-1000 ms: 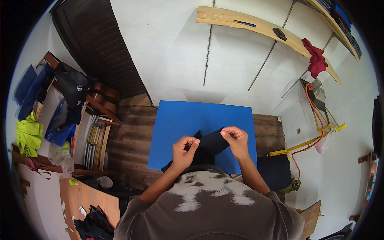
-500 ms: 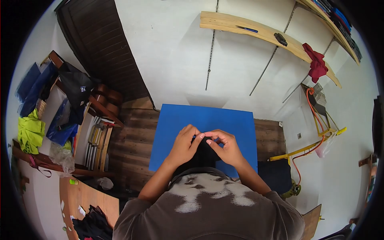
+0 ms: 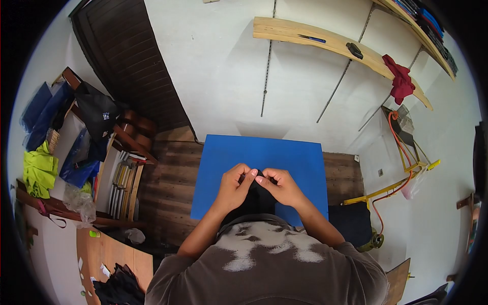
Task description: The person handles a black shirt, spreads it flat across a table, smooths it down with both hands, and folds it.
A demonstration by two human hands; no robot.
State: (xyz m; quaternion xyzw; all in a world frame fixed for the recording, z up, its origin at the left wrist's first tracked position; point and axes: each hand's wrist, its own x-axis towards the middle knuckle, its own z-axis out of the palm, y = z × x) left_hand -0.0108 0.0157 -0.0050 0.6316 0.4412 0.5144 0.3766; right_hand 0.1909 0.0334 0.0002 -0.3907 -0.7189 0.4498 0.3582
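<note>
Black cloth runs from between my hands down to the front of my shirt. Its lower part is hard to tell from dark clothing. My left hand pinches the upper edge of the cloth, thumb uppermost and fingers curled. Close beside it, my right hand grips the same edge between thumb and bent fingers. The fingertips nearly meet, and the exact bit of cloth between them is hidden. Both hands are over the near half of a blue tabletop.
A wooden shelf on the wall carries a pen, a small black object and a red cloth. To the left stands a rack with bags and a lime-green cloth. Dark fabric lies on a wooden table at lower left.
My fingers have shifted slightly on the cloth edge; the right fingers are now more curled and the two thumbs are closer together. The view has tilted a little.
</note>
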